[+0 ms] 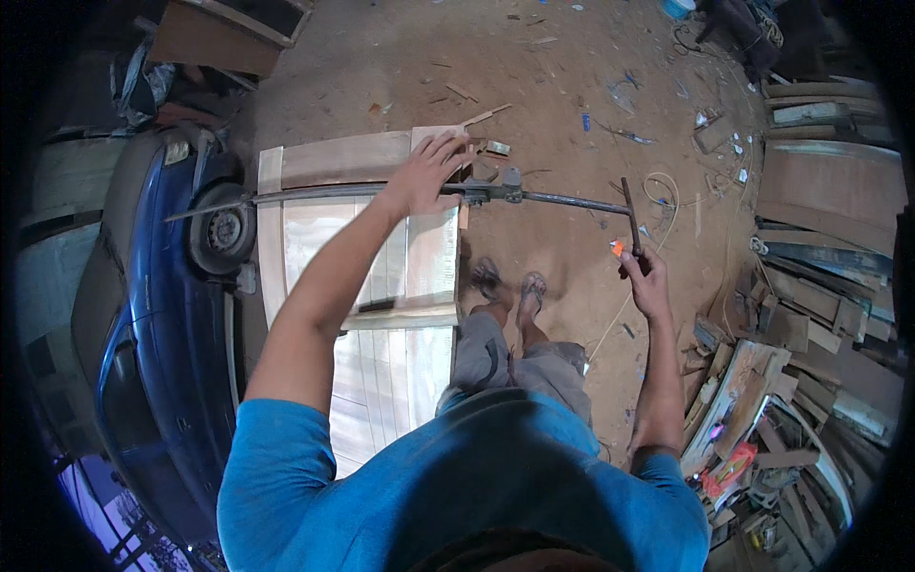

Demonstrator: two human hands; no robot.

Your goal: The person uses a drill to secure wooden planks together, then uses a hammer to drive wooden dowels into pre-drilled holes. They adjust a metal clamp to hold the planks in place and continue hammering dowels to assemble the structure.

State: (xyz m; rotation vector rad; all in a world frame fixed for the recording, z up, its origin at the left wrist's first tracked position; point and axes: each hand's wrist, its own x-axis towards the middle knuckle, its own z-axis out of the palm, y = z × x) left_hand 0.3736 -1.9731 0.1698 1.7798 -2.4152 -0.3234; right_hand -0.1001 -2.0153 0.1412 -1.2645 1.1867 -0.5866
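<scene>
A long metal bar clamp (pixel 315 193) lies across the far part of a pale wooden door-like panel (pixel 381 243). Its screw (pixel 572 201) reaches out past the panel's right edge to a crossbar handle (pixel 630 212). My right hand (pixel 648 279) is closed around the near end of that handle. Spread fingers of my left hand (pixel 428 179) rest over the panel's far right corner and the clamp's bar, close beside the clamp's jaw (pixel 512 183). The palm hides part of the bar. A small orange thing (pixel 618 248) shows by my right fingertips; its kind is unclear.
A blue car (pixel 172 276) stands close along the left, its wheel (pixel 223 227) near the panel. Stacked boards (pixel 824 172) and a heap of wood scraps (pixel 753 391) line the right. A pale cord (pixel 675 191) and wood bits lie on the dirt floor (pixel 572 95).
</scene>
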